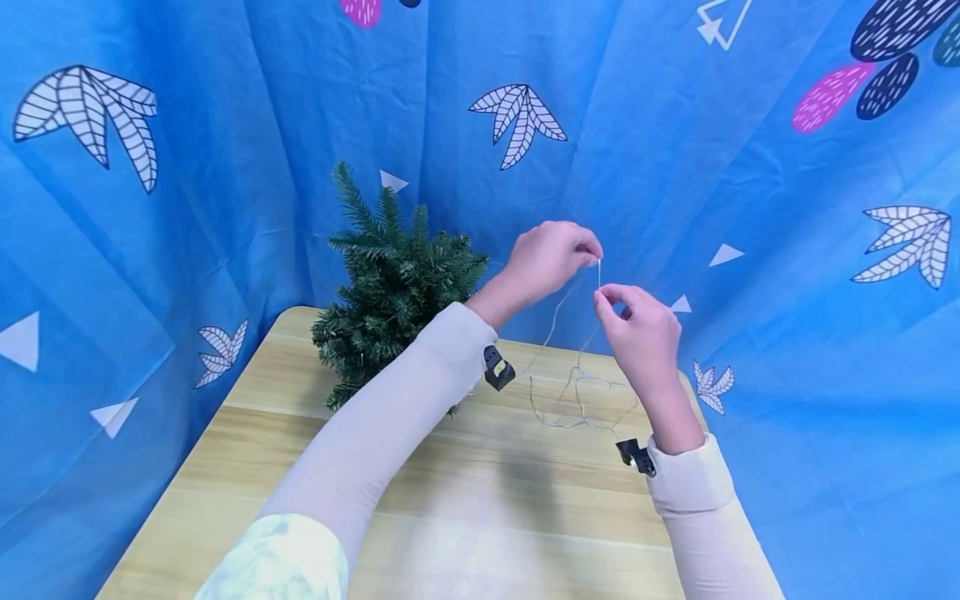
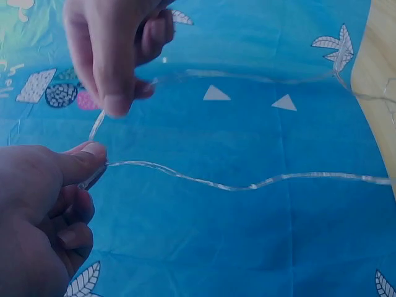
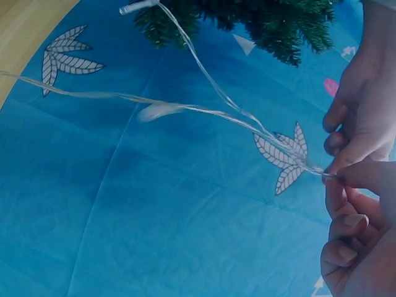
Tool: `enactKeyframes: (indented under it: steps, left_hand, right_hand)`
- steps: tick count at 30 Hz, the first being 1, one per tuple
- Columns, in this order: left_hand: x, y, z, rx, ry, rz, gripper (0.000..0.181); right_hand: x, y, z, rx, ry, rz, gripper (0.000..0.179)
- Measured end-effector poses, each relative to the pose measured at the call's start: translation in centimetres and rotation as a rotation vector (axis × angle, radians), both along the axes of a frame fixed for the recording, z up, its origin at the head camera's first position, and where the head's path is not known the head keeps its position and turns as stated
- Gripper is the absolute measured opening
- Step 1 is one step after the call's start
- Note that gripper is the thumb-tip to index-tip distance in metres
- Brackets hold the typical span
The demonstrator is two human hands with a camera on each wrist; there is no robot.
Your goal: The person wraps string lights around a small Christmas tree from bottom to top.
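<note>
A thin, clear string of lights (image 1: 579, 400) lies in loose loops on the table and rises to both hands. My left hand (image 1: 553, 254) pinches its wire between thumb and fingertips, above the table's far edge. Slightly lower and to the right, my right hand (image 1: 641, 329) pinches the same wire, with a short stretch running between the two hands. In the left wrist view, two strands of the clear wire (image 2: 229, 187) trail off to the right. A small clear bulb (image 3: 139, 7) shows on a strand in the right wrist view.
A small green artificial Christmas tree (image 1: 397, 292) stands at the table's back left, beside my left forearm. The light wooden table (image 1: 247, 467) has rounded far corners. A blue patterned cloth (image 1: 637, 150) hangs close behind and along both sides.
</note>
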State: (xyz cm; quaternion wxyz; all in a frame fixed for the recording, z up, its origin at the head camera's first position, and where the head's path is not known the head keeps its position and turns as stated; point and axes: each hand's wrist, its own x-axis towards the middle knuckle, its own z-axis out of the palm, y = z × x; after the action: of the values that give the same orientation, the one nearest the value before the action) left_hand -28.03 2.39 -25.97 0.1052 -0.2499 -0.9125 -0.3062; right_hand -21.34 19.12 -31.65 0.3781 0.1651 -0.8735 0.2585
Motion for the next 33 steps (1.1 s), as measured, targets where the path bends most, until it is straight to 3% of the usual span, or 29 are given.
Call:
enactKeyframes:
  steps: [8,25,33]
  left_hand:
    - [-2.0,-1.1,1.4,0.143,-0.089,0.051,0.016]
    - [-4.8,-3.3,3.0,0.148,-0.163,0.184,0.019]
    - [-5.4,-4.8,3.3,0.159,-0.203,0.239,0.021]
  right_hand:
    - [0.3,-0.3,-0.5,-0.064,-0.057,0.029,0.017]
    - [1.1,-0.9,-1.4,-0.057,-0.144,0.05,0.018]
    - [1.5,-1.4,-1.8,-0.055,-0.169,0.065,0.018]
